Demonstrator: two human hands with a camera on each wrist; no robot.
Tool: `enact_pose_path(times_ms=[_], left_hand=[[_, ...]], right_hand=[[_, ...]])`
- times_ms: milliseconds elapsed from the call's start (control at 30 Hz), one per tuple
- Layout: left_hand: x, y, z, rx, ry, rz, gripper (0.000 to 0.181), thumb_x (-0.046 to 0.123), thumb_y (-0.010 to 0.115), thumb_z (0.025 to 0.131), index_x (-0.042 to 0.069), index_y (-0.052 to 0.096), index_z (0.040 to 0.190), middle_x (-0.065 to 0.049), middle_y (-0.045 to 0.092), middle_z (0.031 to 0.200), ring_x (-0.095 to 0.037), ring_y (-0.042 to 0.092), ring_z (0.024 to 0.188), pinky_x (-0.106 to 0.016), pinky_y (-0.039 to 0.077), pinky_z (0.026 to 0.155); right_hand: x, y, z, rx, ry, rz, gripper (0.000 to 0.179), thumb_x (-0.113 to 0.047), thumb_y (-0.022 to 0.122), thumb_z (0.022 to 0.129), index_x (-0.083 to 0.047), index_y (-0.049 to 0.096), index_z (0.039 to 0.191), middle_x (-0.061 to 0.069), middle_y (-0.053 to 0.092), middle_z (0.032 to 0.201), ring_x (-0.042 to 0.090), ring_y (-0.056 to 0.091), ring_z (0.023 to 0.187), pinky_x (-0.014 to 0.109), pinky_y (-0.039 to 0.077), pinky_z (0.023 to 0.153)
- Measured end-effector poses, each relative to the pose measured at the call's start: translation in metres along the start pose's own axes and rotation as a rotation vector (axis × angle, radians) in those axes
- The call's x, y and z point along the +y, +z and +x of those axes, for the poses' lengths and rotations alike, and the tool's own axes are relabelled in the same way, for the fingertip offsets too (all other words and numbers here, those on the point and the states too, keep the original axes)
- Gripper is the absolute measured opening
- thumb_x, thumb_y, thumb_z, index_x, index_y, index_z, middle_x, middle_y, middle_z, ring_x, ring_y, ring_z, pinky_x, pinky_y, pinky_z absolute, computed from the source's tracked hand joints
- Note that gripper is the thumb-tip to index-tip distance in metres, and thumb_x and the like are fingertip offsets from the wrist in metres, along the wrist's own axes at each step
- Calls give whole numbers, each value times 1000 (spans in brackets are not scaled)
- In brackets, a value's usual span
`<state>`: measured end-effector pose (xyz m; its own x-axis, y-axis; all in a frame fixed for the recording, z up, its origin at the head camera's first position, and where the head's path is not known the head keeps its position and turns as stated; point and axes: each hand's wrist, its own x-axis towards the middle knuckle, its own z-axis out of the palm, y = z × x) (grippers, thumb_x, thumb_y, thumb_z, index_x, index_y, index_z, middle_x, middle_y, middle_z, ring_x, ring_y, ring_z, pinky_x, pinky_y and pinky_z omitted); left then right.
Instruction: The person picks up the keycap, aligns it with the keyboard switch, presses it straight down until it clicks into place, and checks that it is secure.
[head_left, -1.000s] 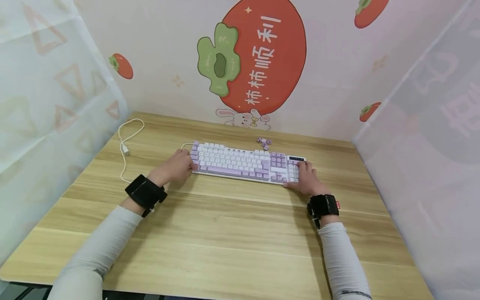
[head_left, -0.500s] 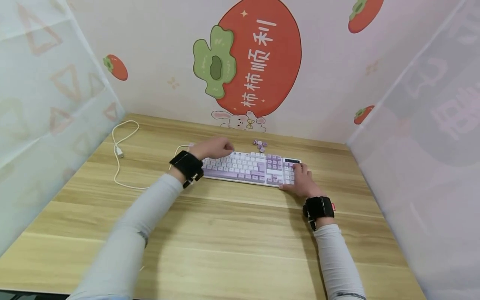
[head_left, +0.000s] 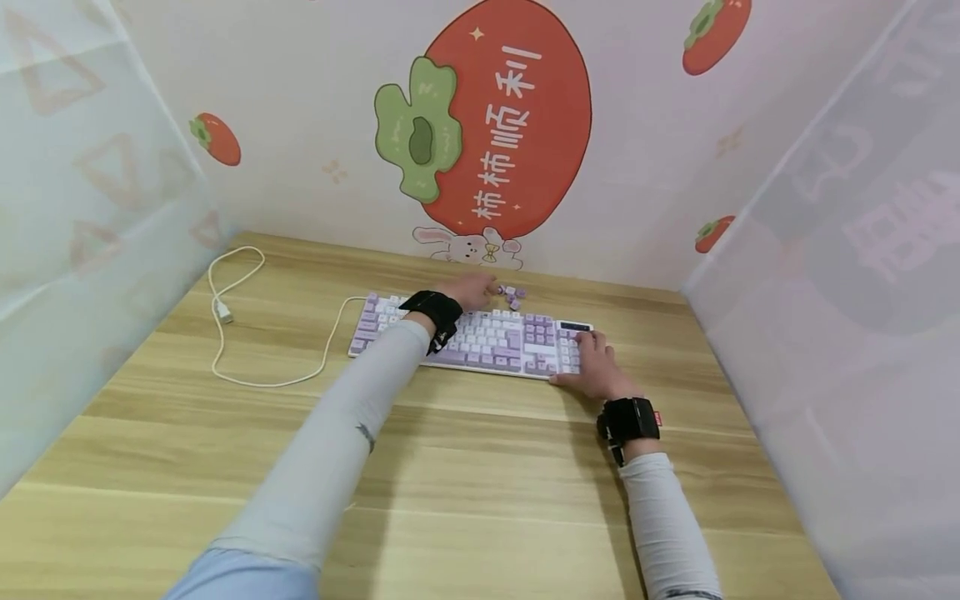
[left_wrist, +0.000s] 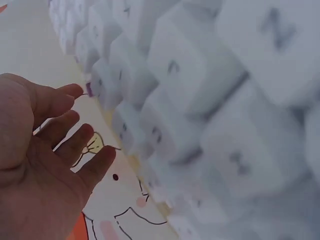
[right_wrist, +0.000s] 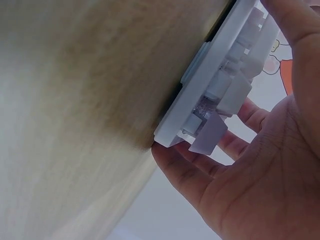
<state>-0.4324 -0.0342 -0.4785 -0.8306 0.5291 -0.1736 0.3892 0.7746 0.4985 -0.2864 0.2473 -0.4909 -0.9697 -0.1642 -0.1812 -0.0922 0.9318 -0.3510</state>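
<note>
A white and purple keyboard (head_left: 487, 343) lies across the table, its left part hidden under my left forearm. My left hand (head_left: 471, 290) reaches over its back edge, fingertips right beside a small cluster of loose purple and white keycaps (head_left: 514, 303). In the left wrist view the fingers of that hand (left_wrist: 45, 155) are loosely bent, close to the white keys (left_wrist: 185, 70), with a bit of purple showing past the fingertips. With thumb and fingers around its right end, my right hand (head_left: 597, 371) holds the keyboard; the right wrist view shows fingers at the keyboard's side (right_wrist: 200, 95).
A white USB cable (head_left: 273, 384) runs from the keyboard's back left and loops over the wooden table (head_left: 480, 483). Its plug (head_left: 223, 312) lies at the left. A printed back wall (head_left: 315, 100) and side screens (head_left: 825, 250) enclose the table.
My left hand has let go of the keyboard's left end and moved right and back, over the keys to the loose keycaps. My right hand stays at the right end; the view has shifted slightly.
</note>
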Motion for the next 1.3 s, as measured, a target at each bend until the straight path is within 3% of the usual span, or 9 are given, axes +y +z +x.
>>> enact_pose_path(times_ms=[67,333,500,567,633,700,833,1133,1300], left_hand=[[4,3,3,-11,14,15,44,14,47,106,4,49,149,-12,31,165,-30,30,151,-44,29,122],[6,11,18,6,50,84,26,5,50,103,3,65,124,-13,59,122,-26,52,105,-39,45,93],[10,9,15,54,44,100,26,2,53,100,6,50,75,-6,39,76,-21,33,67,-32,33,63],[13,7,12,83,45,112,32,3,57,99,8,44,70,-5,31,73,-21,28,65,-33,28,62],[16,5,10,109,43,110,25,6,61,99,6,55,75,-4,42,75,-20,37,67,-32,36,64],[19,4,8,121,47,76,6,7,64,99,5,69,96,-5,60,91,-19,52,82,-32,49,78],[27,4,8,60,80,-35,27,2,60,100,8,74,122,-7,68,121,-25,58,109,-40,50,101],[30,9,19,-3,44,-23,32,-3,51,100,8,76,115,-8,65,115,-25,54,102,-34,47,88],[29,7,16,8,23,-1,25,0,51,99,5,63,77,-5,48,76,-20,41,66,-30,36,61]], right_hand=[[1,1,0,2,1,-1,101,-52,78,86,0,23,153,32,8,162,51,24,142,64,32,114],[0,-1,-1,3,5,-1,98,-50,78,87,0,24,151,31,8,161,51,23,143,64,32,114],[1,-2,0,10,3,1,100,-50,78,86,0,22,152,31,7,162,50,25,141,62,33,114],[1,-2,0,14,2,-1,101,-50,79,86,0,22,152,32,8,161,50,26,140,62,33,114],[1,-2,0,16,1,1,101,-49,79,86,0,22,153,32,8,161,50,26,140,62,33,114],[0,-1,0,17,-3,4,101,-49,79,86,1,22,153,33,8,161,51,26,140,63,32,114],[0,-1,0,16,0,5,101,-49,79,86,0,22,152,32,8,161,51,25,141,63,32,114],[-1,0,0,24,-5,3,99,-49,79,86,0,22,151,31,9,161,50,28,139,62,33,114],[0,0,0,21,4,-2,98,-48,79,87,0,23,151,31,9,161,50,27,140,61,33,114]])
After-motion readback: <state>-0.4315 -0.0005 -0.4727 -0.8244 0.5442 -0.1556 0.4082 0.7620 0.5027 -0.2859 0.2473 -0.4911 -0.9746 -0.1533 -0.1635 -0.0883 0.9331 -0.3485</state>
